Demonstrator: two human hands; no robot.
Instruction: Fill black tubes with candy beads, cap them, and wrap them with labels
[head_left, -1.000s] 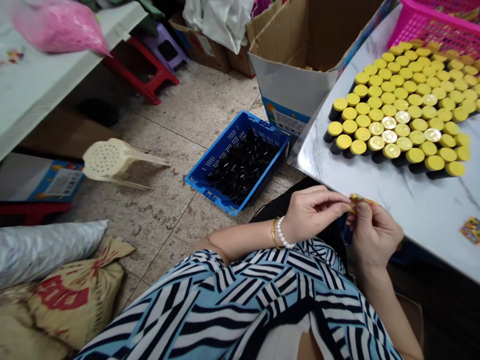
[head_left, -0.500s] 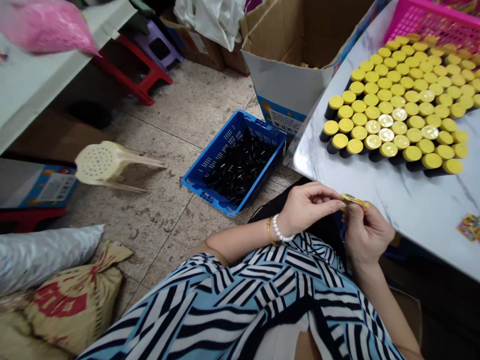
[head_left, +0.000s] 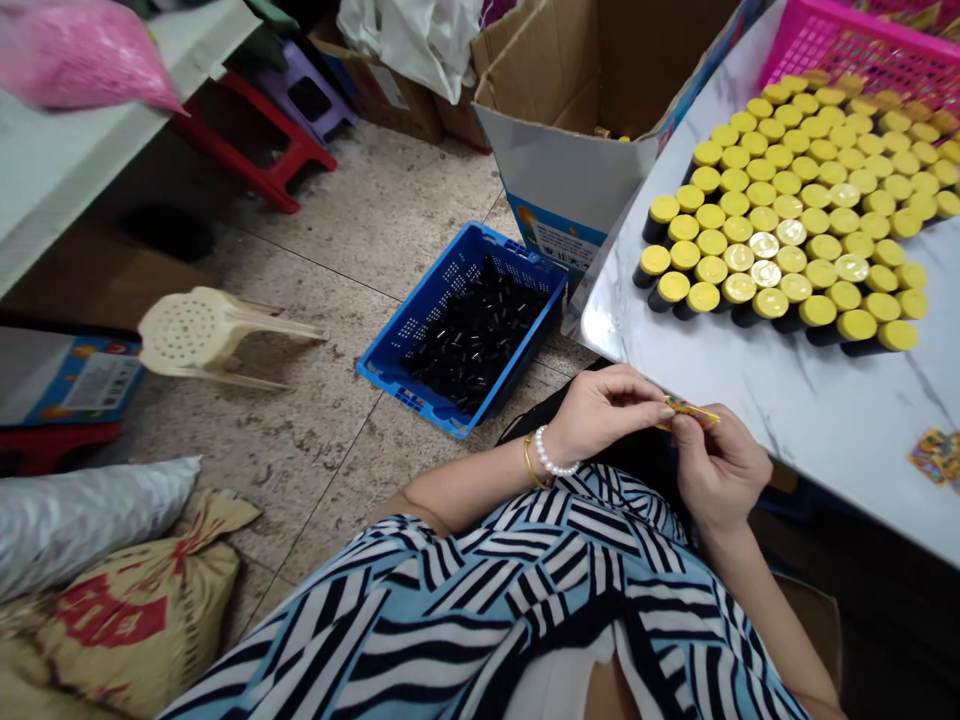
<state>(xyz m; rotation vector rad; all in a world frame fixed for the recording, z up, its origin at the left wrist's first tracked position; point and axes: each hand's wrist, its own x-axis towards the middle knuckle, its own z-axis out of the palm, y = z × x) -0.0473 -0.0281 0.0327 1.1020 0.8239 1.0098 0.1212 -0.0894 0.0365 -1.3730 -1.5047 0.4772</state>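
Observation:
Between my two hands, at the table's near edge, is a small yellow printed label (head_left: 691,409). My left hand (head_left: 609,412) pinches its left end between thumb and fingers. On the other end, my right hand (head_left: 724,468) is closed with the thumb on top. The label looks narrow and bent, and its lower side is hidden by the fingers. Several black tubes with yellow caps (head_left: 764,246) stand upright in close rows on the marbled white table (head_left: 840,400). More colourful printed labels (head_left: 937,458) lie flat at the table's right.
A blue crate (head_left: 367,366) of small black parts sits on the floor. Behind it stands an open cardboard box (head_left: 559,150). A pink basket (head_left: 832,60) is at the table's back. To the left are a cream stool (head_left: 187,335) and a tied sack (head_left: 142,620).
The whole view has shifted slightly. Both hands still hold the label, which now shows a wider, flatter face than before.

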